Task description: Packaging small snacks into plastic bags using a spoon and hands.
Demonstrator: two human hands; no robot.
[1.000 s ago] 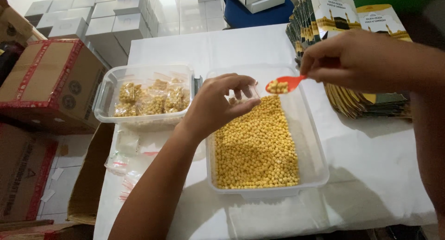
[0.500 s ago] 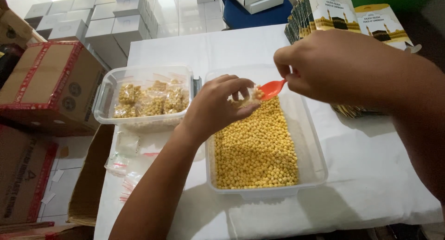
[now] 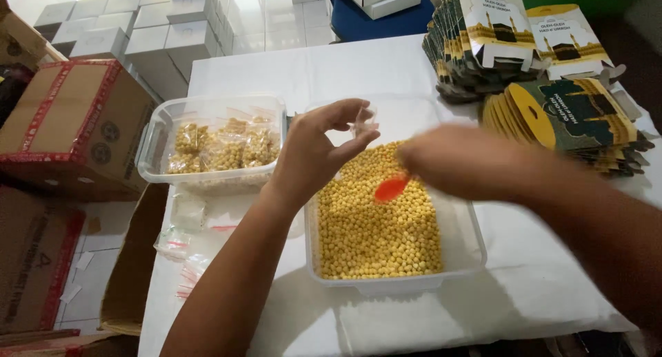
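My left hand [image 3: 321, 150] pinches a small clear plastic bag [image 3: 363, 123] above the far end of a clear tub [image 3: 463, 255] filled with small yellow round pieces [image 3: 376, 222]. My right hand [image 3: 462, 160], blurred by motion, holds a small red spoon [image 3: 392, 187] just over the yellow pieces in the tub. The spoon's bowl points down and to the left.
A second clear tub [image 3: 155, 147] at the left holds several filled small bags [image 3: 224, 147]. Loose empty bags [image 3: 183, 243] lie on the white tablecloth. Stacks of flat printed cartons [image 3: 552, 74] sit at the right. Cardboard boxes [image 3: 69, 123] and white boxes [image 3: 138, 33] stand beside the table.
My right hand has dropped from the bag's mouth down to the yellow pieces with the red spoon. My left hand still holds the small bag up.
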